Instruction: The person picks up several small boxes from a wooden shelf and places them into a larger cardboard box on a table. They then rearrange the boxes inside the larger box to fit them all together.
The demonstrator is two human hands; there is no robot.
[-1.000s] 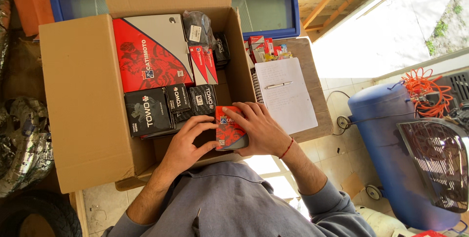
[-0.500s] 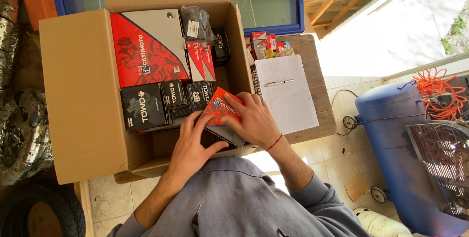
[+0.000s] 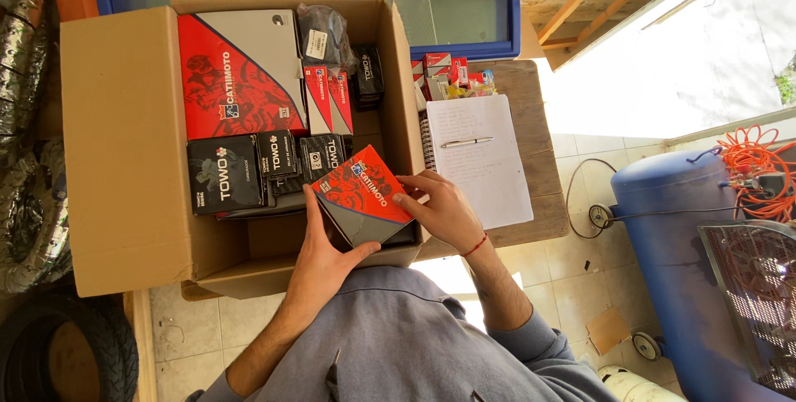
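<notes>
Holding a small red-and-grey box (image 3: pixel 363 195) over the near edge of the open carton (image 3: pixel 124 153), you have both hands on it: your left hand (image 3: pixel 327 249) cups it from below, fingers hidden under it, thumb on the near corner, while your right hand (image 3: pixel 444 211) has its fingers pinching the far side. Half a second ago the box lay flatter; now it is tilted up, its lid facing you. Beyond your fingers sit black boxes (image 3: pixel 224 174) and a large red box (image 3: pixel 240 70). Past your right fingers a notepad (image 3: pixel 489 170) with a pen (image 3: pixel 467 142) lies on the counter (image 3: pixel 539 104).
</notes>
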